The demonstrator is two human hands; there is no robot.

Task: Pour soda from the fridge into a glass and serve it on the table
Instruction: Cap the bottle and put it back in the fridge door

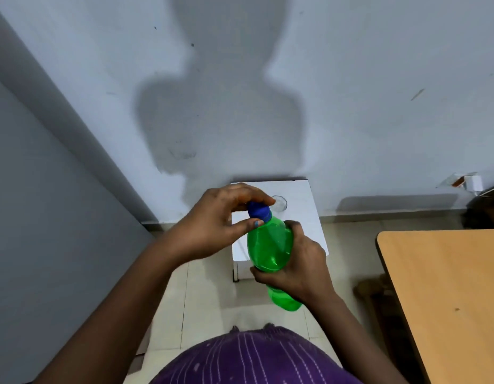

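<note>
I hold a green soda bottle (269,245) tilted in front of me, above a small white table (301,217). My right hand (295,267) is wrapped around the bottle's middle. My left hand (212,220) has its thumb and fingers closed on the bottle's blue cap (258,210). A clear glass (280,203) stands upright on the white table near the wall, partly hidden behind my left fingertips.
A wooden table (445,295) fills the right side, its corner close to my right forearm. A grey wall runs behind the white table and a grey panel stands at the left. A white socket box (467,181) sits low on the wall at right. Tiled floor lies below.
</note>
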